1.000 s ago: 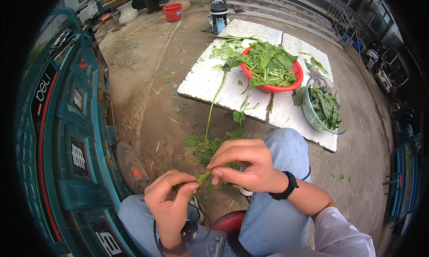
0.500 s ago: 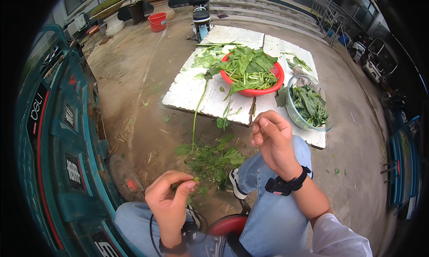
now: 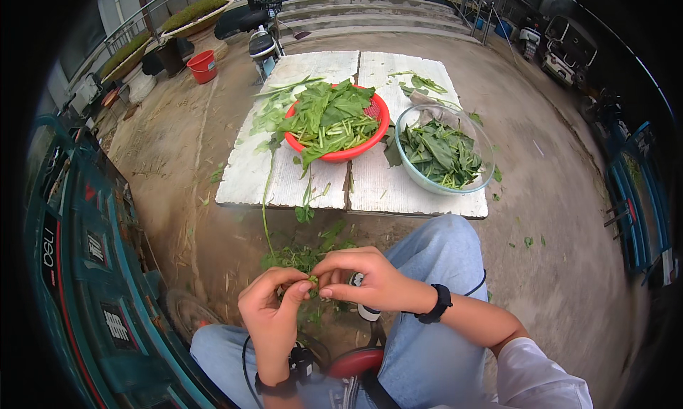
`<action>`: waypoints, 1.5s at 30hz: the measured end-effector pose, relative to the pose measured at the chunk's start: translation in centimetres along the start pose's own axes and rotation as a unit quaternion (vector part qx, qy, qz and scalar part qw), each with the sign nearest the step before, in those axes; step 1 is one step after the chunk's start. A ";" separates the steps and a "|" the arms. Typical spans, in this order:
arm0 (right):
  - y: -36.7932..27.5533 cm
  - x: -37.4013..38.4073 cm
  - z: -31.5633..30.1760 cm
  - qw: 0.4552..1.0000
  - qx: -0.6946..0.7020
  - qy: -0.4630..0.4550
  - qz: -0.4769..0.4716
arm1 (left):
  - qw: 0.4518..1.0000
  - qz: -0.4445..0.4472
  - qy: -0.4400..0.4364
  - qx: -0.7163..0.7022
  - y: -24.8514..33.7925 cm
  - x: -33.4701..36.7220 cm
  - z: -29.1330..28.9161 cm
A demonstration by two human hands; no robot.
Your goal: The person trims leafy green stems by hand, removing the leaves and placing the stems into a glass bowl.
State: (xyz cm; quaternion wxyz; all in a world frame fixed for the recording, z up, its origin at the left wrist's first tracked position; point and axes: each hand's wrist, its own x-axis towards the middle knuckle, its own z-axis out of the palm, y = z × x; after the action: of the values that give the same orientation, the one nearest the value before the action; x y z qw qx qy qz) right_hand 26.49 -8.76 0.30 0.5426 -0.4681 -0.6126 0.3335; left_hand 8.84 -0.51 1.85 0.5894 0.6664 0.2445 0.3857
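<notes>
My left hand (image 3: 274,306) pinches a small green piece of stem (image 3: 312,279) between thumb and forefinger, above my lap. The right hand (image 3: 370,279) meets it there, thumb and fingertips closed on the same piece. Most of that piece is hidden by the fingers. Beyond my knees, a red colander (image 3: 385,124) heaped with light green leaves and cut stems (image 3: 334,121) rests on white boards (image 3: 242,177). To its right stands a clear glass bowl (image 3: 485,140) holding darker leaves (image 3: 445,153).
Loose greens (image 3: 423,83) and pale stalks (image 3: 274,106) lie on the boards. A long stem (image 3: 267,202) hangs over the near edge, above scattered greens on the ground. A green vehicle side (image 3: 78,266) is close at my left. A red bucket (image 3: 203,67) stands farther back.
My right hand has come down and left from near the boards to join the left at the small green piece. The left hand keeps its pinch. The view has swung right.
</notes>
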 end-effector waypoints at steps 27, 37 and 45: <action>0.2 0.0 -15.6 0.841 -0.353 0.402 0.084 | 0.991 0.056 0.073 -0.093 0.1 -0.1 0.7; -3.3 1.1 1.1 0.992 0.116 -0.025 0.053 | 0.984 0.116 0.129 0.035 0.0 -2.1 -0.7; -2.5 2.1 5.6 0.923 0.345 -0.095 0.140 | 0.977 0.121 0.157 0.074 0.3 -4.3 -3.4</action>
State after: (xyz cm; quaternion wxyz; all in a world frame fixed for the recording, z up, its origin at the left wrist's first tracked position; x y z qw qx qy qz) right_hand 20.50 -7.10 2.25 0.5574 -0.2992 -0.4368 0.6395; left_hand 3.58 -1.91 1.20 0.4419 0.6635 0.2797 0.5351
